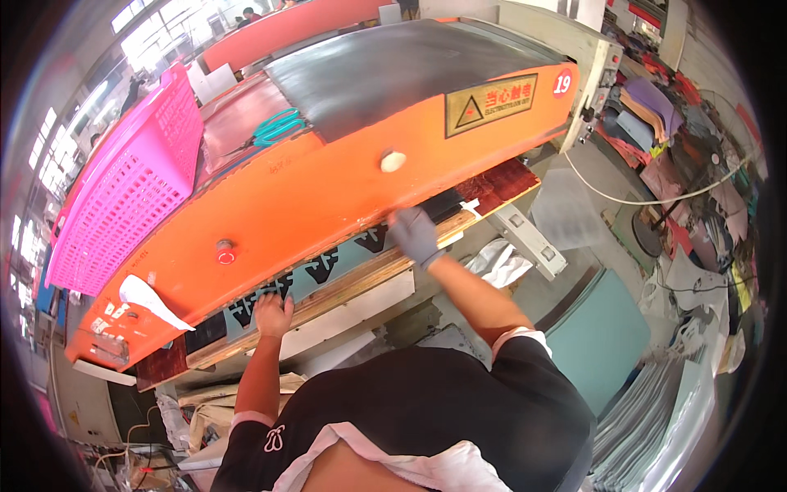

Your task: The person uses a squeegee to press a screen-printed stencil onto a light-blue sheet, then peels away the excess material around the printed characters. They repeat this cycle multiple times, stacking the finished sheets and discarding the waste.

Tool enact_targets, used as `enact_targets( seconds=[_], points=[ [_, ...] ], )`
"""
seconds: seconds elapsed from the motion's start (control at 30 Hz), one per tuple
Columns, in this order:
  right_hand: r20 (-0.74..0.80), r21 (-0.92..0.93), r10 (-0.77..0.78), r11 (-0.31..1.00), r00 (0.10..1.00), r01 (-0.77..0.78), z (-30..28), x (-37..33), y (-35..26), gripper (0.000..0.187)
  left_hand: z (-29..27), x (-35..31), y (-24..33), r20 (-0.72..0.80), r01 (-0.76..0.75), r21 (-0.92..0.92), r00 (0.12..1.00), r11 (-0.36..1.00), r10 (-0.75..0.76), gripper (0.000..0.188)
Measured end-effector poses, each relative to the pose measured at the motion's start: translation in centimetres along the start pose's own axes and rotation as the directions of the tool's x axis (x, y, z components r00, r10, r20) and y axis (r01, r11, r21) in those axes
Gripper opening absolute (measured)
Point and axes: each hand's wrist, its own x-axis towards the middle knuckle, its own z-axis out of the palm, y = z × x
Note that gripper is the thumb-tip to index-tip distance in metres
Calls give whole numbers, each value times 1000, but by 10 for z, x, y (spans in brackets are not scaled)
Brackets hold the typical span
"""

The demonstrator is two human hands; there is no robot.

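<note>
A teal-grey sheet (348,259) lies in the slot under the edge of the orange press (328,197), with several black branching shapes (321,268) along it. At the sheet's left part, my bare left hand (273,315) rests at its near edge, thumb apart from the fingers, beside one of the shapes. My right hand (415,238), in a grey glove, is at the sheet's right end by the press edge. It is smeared by motion, and its fingers are partly hidden. A wooden board (344,291) runs along the front below the sheet.
A pink plastic basket (131,180) and teal-handled scissors (279,127) sit on the press. A red button (225,252) and a pale knob (393,161) stick out of its front. Stacked teal sheets (602,336) stand at my right, with piled scraps (656,115) beyond.
</note>
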Motion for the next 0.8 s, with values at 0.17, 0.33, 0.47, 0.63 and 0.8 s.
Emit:
enact_targets(
  seconds=[0.17,0.33,0.47,0.63,0.8],
  points=[
    [-116,163,-14,986,993,33,-22,80,-19,24,-3,-5,1,-6,-11,-26,1000,1000,11,31],
    [-166,99,15,995,986,2,-2,100,-15,27,8,0,-9,-20,-32,-51,999,998,31,33],
    [24,10,-64,998,998,64,1,51,-13,26,11,4,-16,-17,-39,-35,999,999,38,36],
    [427,-400,-40,888,903,228,16,-30,13,39,15,3,-20,-15,-28,-13,1000,1000,28,36],
    [414,-413,1,892,910,186,36,-39,39,42,20,5,-27,24,14,11,1000,1000,-15,38]
  ],
)
